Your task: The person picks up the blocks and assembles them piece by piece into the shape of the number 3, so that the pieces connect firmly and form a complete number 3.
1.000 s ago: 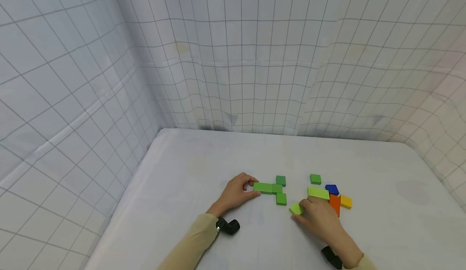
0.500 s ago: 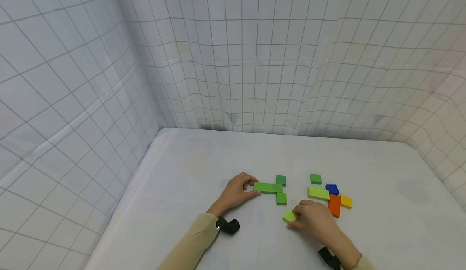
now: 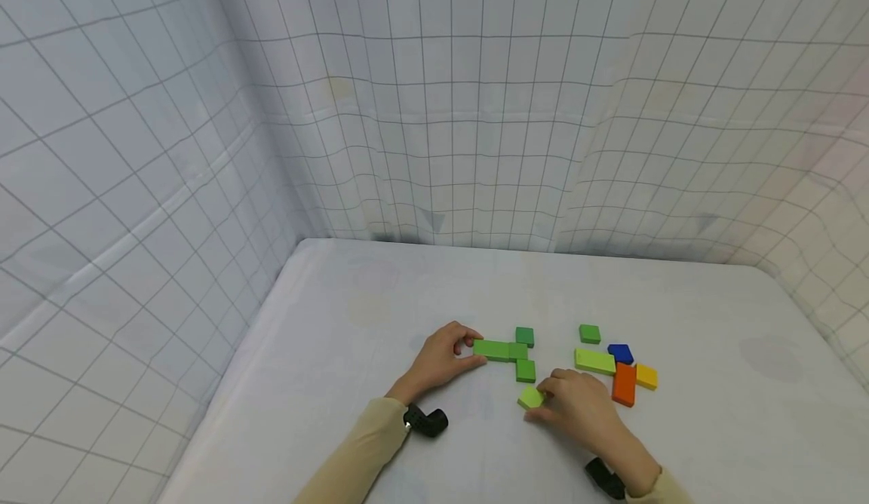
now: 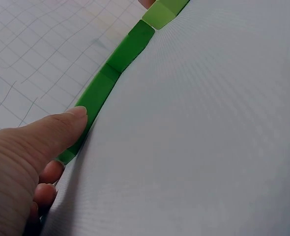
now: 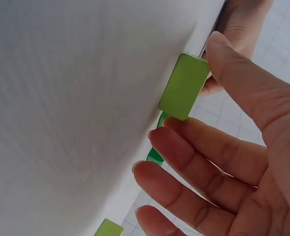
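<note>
My left hand (image 3: 440, 361) holds the left end of a long green block (image 3: 490, 349) between thumb and fingers, flat on the table. A small green block (image 3: 518, 351) touches its right end. Around that one lie a darker green block (image 3: 525, 336) above and another green block (image 3: 526, 370) below. My right hand (image 3: 577, 406) pinches a small lime-green block (image 3: 529, 397) just below this group. In the right wrist view, thumb and forefinger take the lime-green block (image 5: 184, 86) by opposite ends. Its underside is hidden.
Right of the group lie a long lime block (image 3: 594, 361), a green block (image 3: 589, 333), a blue block (image 3: 621, 353), an orange block (image 3: 624, 385) and a yellow block (image 3: 647, 376). A white cloth covers the table (image 3: 380, 285); gridded curtains (image 3: 434, 112) hang behind and beside it.
My right hand has moved left with the small lime-green block, dipping nearer to me and then rising toward the green group. My left hand stays where it was.
</note>
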A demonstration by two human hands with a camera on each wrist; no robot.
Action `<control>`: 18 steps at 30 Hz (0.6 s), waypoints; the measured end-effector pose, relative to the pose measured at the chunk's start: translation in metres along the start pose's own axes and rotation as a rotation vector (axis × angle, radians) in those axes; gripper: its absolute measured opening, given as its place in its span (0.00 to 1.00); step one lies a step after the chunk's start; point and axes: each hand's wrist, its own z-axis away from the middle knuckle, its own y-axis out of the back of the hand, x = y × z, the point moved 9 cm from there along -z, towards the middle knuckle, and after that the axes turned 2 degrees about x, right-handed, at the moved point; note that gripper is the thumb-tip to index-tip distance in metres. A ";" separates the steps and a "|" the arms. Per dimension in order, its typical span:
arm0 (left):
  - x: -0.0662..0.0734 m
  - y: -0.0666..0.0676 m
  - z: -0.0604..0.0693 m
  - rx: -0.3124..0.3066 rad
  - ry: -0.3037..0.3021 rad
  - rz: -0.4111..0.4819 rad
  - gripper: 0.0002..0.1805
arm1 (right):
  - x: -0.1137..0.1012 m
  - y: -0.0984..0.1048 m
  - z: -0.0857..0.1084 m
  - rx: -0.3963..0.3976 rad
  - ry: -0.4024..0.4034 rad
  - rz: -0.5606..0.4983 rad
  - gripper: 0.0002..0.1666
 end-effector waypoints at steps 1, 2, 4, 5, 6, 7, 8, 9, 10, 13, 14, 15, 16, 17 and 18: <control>0.000 0.000 0.000 0.000 -0.001 0.001 0.18 | 0.001 0.000 0.000 0.003 0.000 0.003 0.22; 0.001 0.000 0.000 0.001 -0.004 0.000 0.18 | 0.001 0.000 0.000 0.004 -0.002 0.006 0.23; 0.001 0.000 0.000 0.001 -0.005 0.000 0.18 | 0.002 0.001 0.001 0.011 -0.004 0.006 0.22; 0.001 0.001 0.000 0.001 -0.004 -0.001 0.18 | 0.002 0.001 0.001 0.014 -0.003 0.006 0.22; 0.001 0.001 0.000 0.001 -0.003 -0.002 0.18 | 0.002 0.001 0.001 0.018 0.000 0.006 0.22; 0.001 0.001 0.000 0.000 -0.002 -0.004 0.18 | 0.002 0.001 0.000 0.022 0.003 0.005 0.21; 0.000 0.001 0.000 -0.001 -0.001 -0.006 0.18 | 0.002 0.001 0.000 0.026 0.006 0.005 0.21; 0.000 0.000 0.000 -0.002 0.001 -0.008 0.18 | 0.001 0.001 0.000 0.032 0.011 0.006 0.21; 0.000 0.001 0.000 -0.002 0.000 -0.007 0.18 | 0.001 0.001 0.000 0.037 0.017 0.007 0.21; 0.000 0.000 0.000 -0.002 -0.002 -0.010 0.18 | 0.000 0.001 -0.001 0.048 0.026 0.006 0.20; 0.000 0.000 0.000 -0.001 -0.003 -0.009 0.18 | 0.000 0.001 -0.001 0.051 0.028 0.007 0.20; 0.000 0.000 0.000 0.000 -0.004 -0.008 0.18 | 0.000 0.001 -0.001 0.054 0.030 0.006 0.20; 0.000 0.001 0.000 0.001 -0.005 -0.008 0.18 | 0.000 0.001 0.000 0.055 0.030 0.005 0.20; 0.000 0.000 0.000 0.000 -0.004 -0.010 0.18 | 0.000 0.001 0.000 0.056 0.031 0.004 0.20; 0.000 0.000 0.000 0.000 -0.003 -0.010 0.18 | 0.000 0.001 -0.001 0.057 0.031 0.003 0.20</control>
